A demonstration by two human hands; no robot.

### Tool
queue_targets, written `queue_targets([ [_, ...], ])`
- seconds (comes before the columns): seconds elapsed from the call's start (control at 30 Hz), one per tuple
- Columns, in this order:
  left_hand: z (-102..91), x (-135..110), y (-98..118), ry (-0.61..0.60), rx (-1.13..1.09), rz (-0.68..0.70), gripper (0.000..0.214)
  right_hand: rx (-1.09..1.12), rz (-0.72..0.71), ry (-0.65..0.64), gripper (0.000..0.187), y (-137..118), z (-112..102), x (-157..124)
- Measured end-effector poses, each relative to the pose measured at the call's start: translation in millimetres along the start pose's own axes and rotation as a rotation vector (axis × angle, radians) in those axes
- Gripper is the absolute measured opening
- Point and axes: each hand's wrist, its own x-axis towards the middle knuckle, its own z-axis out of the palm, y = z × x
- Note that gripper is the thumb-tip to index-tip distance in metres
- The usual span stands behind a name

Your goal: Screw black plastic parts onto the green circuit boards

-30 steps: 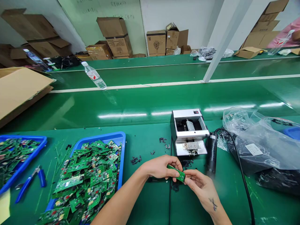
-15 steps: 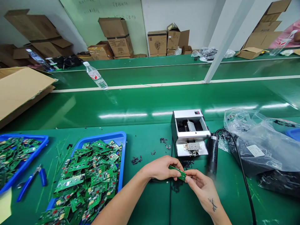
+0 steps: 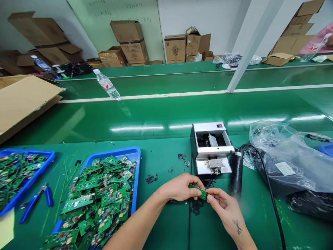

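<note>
A small green circuit board [image 3: 202,194] is pinched between the thumb and fingers of my left hand [image 3: 182,186]. At the board's right end, the closed fingertips of my right hand [image 3: 221,201] press against it; whether they also hold a small part is too small to tell. Small black plastic pieces [image 3: 197,207] lie on the table just below the board, with more between it and a silver-and-black bench machine [image 3: 212,149] beyond my hands. Left of my forearm stands a blue tray [image 3: 138,166] heaped with circuit boards [image 3: 109,194].
Blue-handled cutters [image 3: 36,201] and another blue tray [image 3: 52,157] of boards lie at the left. On the right are a black cylindrical tool [image 3: 236,172] with its cable and plastic bags [image 3: 293,163]. A water bottle [image 3: 107,85] stands farther back, before cardboard boxes [image 3: 132,41].
The view has shifted very slightly. Both hands keep the same hold at the circuit board, which is tilted a little differently.
</note>
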Motion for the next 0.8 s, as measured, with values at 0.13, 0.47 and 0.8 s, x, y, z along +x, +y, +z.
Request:
queue_targets([
  [0.13, 1.6, 1, 0, 0.02, -0.031, -0.014, 0.025, -0.006, 0.004, -0.01, 0.034, 0, 0, 0],
  [0.47, 3.3, 3, -1, -0.052, -0.269, -0.047, 0.029, -0.029, -0.022, -0.022, 0.039, 4, -10, 8],
  [0.8, 4.3, 3, 1, -0.021, -0.199, 0.002, 0.024, -0.019, 0.005, -0.062, 0.034, 8, -13, 4],
])
